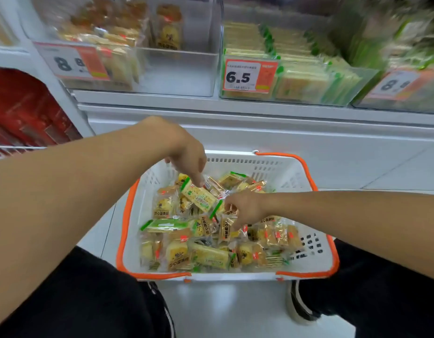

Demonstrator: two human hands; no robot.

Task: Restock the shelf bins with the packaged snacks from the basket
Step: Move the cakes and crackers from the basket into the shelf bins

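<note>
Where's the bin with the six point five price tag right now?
In the head view, the bin with the 6.5 tag sits on the shelf at upper centre-right, above the basket, between two bins tagged with eights.

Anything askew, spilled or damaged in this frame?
Nothing spilled or damaged. The snack packets lie jumbled, two kinds mixed, inside the basket. The left bin is partly bare on its right side. Both hands reach into the basket.
</note>
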